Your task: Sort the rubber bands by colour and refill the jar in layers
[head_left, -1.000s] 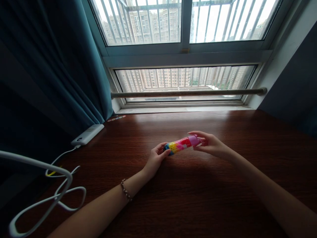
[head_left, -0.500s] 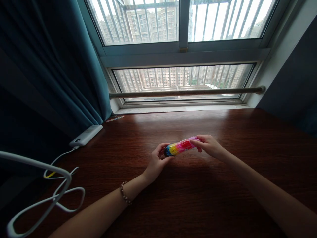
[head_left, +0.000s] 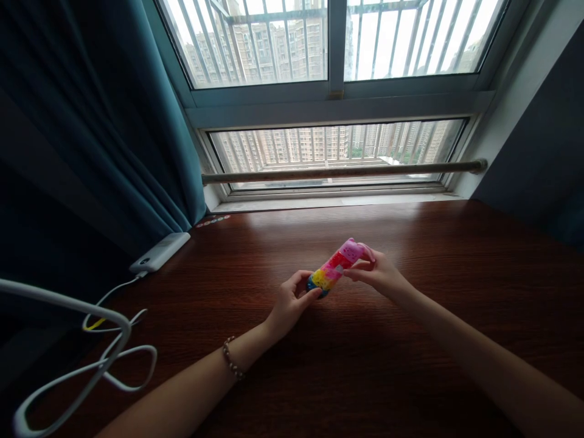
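Note:
A colourful tube [head_left: 332,266], pink at the top, then red, yellow and blue, is held tilted above the brown wooden table [head_left: 274,243], its pink end up and to the right. My left hand [head_left: 293,298] grips the blue lower end between thumb and fingers. At the pink end, my right hand [head_left: 375,271] pinches a pink loop or strap, its thumb close to the tube's side. A beaded bracelet [head_left: 231,359] is on my left wrist.
A white power bank [head_left: 160,252] lies at the table's left edge beside the blue curtain [head_left: 150,140]. White cables [head_left: 107,365] loop at the lower left. Behind the table, a horizontal rail [head_left: 342,172] crosses the window.
The tube has tilted more steeply, its pink end rising. My right hand has shifted from the end's tip to the pink loop. My left hand keeps its hold.

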Demonstrator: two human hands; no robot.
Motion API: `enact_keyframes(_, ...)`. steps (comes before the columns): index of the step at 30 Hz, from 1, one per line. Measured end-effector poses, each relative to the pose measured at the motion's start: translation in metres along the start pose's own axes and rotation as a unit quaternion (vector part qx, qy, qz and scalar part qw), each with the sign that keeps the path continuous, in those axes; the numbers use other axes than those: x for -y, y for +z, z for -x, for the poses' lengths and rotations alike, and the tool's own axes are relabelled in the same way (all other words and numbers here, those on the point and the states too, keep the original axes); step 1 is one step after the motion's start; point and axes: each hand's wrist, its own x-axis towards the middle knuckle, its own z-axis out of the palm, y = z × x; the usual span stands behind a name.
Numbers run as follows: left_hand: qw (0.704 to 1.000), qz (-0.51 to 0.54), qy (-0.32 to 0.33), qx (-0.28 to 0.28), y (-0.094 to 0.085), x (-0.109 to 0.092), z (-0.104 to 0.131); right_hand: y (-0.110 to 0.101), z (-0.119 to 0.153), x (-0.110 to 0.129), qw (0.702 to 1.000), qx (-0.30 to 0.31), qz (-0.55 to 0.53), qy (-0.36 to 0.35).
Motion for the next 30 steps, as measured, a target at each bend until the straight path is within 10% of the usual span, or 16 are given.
enact_keyframes(6, 0.998, 0.014, 0.034, 0.046, 0.001, 0.003, -0.001, 0.004, 0.001, 0.001, 0.995, -0.043, -0.084, -0.017)
enact_keyframes(12, 0.996, -0.026, 0.069, 0.041, 0.002, 0.004, -0.001, -0.062, -0.015, 0.008, 0.979, -0.174, 0.103, -0.025)
enact_keyframes(20, 0.992, -0.078, 0.078, 0.065, 0.001, 0.005, -0.001, -0.155, -0.016, 0.002, 0.819, -0.349, 0.453, 0.047)
enact_keyframes(30, 0.988, -0.111, 0.085, 0.063, 0.001, 0.005, 0.0, -0.193, -0.015, -0.013, 0.847, -0.334, 0.401, 0.099)
